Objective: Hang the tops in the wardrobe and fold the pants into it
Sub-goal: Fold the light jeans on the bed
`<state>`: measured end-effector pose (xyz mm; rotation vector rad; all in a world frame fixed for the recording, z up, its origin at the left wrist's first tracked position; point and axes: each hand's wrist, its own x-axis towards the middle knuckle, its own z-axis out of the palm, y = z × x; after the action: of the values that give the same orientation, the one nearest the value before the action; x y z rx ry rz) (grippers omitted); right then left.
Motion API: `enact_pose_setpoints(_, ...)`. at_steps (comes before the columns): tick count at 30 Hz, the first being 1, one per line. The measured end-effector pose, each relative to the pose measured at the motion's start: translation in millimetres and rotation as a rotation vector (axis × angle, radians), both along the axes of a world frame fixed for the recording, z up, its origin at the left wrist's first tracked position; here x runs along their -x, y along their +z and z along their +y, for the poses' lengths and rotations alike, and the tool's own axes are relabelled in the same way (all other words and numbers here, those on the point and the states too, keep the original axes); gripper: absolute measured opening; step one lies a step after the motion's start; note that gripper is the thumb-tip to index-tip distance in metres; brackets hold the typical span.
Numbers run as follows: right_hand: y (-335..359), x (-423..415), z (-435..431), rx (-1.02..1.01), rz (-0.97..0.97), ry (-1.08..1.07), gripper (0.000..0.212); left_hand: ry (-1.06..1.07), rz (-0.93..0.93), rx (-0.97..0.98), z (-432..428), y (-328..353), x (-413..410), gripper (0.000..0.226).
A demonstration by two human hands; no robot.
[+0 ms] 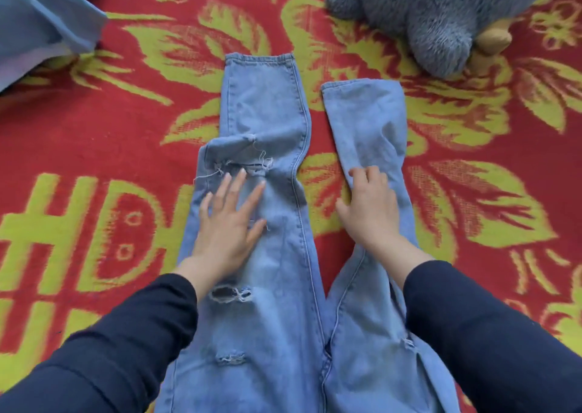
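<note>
A pair of light blue ripped jeans (271, 318) lies spread on a red and yellow-green patterned blanket (94, 148), legs pointing away from me. My left hand (228, 220) lies flat with straight fingers on the left leg, just below a frayed knee rip. My right hand (370, 206) rests on the right leg with its fingers curled onto the fabric near the leg's inner edge. Both arms wear dark sleeves. The right leg angles slightly outward.
A grey plush toy (437, 12) with tan feet sits at the top right, close to the right leg's hem. A light blue cloth (41, 15) lies bunched at the top left corner. The blanket extends on both sides of the jeans.
</note>
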<state>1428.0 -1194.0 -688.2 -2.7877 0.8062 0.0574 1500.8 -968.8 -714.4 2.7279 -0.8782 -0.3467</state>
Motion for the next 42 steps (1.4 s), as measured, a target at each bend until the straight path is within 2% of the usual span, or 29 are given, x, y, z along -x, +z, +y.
enact_pose_setpoints(2, 3.9, 13.6, -21.3, 0.177, 0.195, 0.023, 0.046, -0.043, 0.166, -0.120, -12.0, -8.5, 22.7, 0.063)
enact_pose_setpoints(4, 7.5, 21.8, -40.7, 0.200, 0.259, 0.004, 0.033, 0.032, 0.240, -0.145, -24.5, -9.1, 33.4, 0.071)
enact_pose_setpoints(5, 7.5, 21.1, -50.2, 0.103, 0.189, -0.053, 0.021, 0.068, 0.244, -0.129, -30.6, -7.3, 34.5, 0.078)
enact_pose_setpoints(6, 10.3, 16.6, -58.9, -0.080, 0.076, -0.181, 0.011, 0.096, 0.248, -0.117, -36.3, -4.1, 33.6, 0.086)
enact_pose_setpoints(9, 27.6, -1.8, -91.8, -0.750, -0.402, -0.896, 0.020, 0.107, 0.298, -0.184, -51.8, 1.4, 19.6, 0.103)
enact_pose_setpoints(10, 30.3, 0.2, -103.8, -0.847, -0.504, -1.058, 0.029, 0.092, 0.312, -0.231, -56.5, 4.2, 15.1, 0.106)
enact_pose_setpoints(12, 29.7, 17.4, -120.7, -0.825, -0.400, -1.179, 0.038, 0.062, 0.329, -0.301, -63.3, 7.3, 10.2, 0.107)
enact_pose_setpoints(14, 19.2, 37.5, -130.6, -0.607, -0.129, -1.123, 0.046, 0.052, 0.342, -0.328, -67.8, 7.7, 7.3, 0.107)
enact_pose_setpoints(16, 11.3, 45.4, -131.5, -0.330, 0.065, -0.930, 0.060, 0.054, 0.352, -0.358, -71.1, 8.0, 6.7, 0.108)
enact_pose_setpoints(18, 13.9, 33.0, -130.9, -0.149, 0.035, -0.711, 0.075, 0.052, 0.355, -0.390, -76.8, 8.6, 6.4, 0.107)
enact_pose_setpoints(20, 16.5, 9.1, -132.4, -0.070, -0.025, -0.518, 0.084, 0.045, 0.360, -0.417, -83.6, 8.7, 4.5, 0.106)
enact_pose_setpoints(23, 13.1, -30.7, -146.3, -0.207, -0.017, -0.583, 0.091, 0.041, 0.366, -0.459, -87.2, 5.8, 2.4, 0.105)
enact_pose_setpoints(24, 9.9, -38.8, -152.7, -0.236, 0.041, -0.615, 0.086, 0.040, 0.358, -0.468, -87.5, 4.4, 1.7, 0.105)
enact_pose_setpoints(26, 7.1, -49.1, -159.9, -0.220, 0.134, -0.565, 0.053, 0.033, 0.350, -0.479, -87.8, 2.9, 0.3, 0.105)
enact_pose_setpoints(28, 11.5, -60.8, -161.3, -0.318, -0.065, -0.526, 0.023, 0.023, 0.354, -0.492, -88.0, 2.5, 0.1, 0.106)
enact_pose_setpoints(29, 18.1, -70.0, -161.4, -0.455, -0.218, -0.536, 0.019, 0.015, 0.347, -0.501, -88.7, 2.8, -0.6, 0.106)
enact_pose_setpoints(31, 41.0, -91.7, -162.5, -0.834, -0.493, -0.574, 0.020, 0.007, 0.338, -0.515, -89.1, 3.3, -0.6, 0.106)
enact_pose_setpoints(33, 62.4, -110.7, -169.9, -1.152, -0.652, -0.517, 0.024, 0.004, 0.320, -0.530, -89.2, 3.2, -0.9, 0.105)
enact_pose_setpoints(35, 70.6, -121.6, -182.6, -1.254, -0.682, -0.499, 0.032, -0.001, 0.310, -0.533, -88.9, 2.0, -1.2, 0.104)
enact_pose_setpoints(37, 67.9, -126.8, -191.7, -1.077, -0.593, -0.511, 0.042, -0.004, 0.297, -0.529, -87.9, 0.6, -1.5, 0.105)
enact_pose_setpoints(40, 39.8, -119.8, -192.8, -0.654, -0.274, -0.501, 0.055, -0.015, 0.273, -0.515, -86.2, -2.3, -1.6, 0.105)
enact_pose_setpoints(42, 20.8, -96.5, -181.8, -0.508, -0.098, -0.515, 0.066, -0.024, 0.248, -0.509, -84.8, -3.4, -1.7, 0.104)
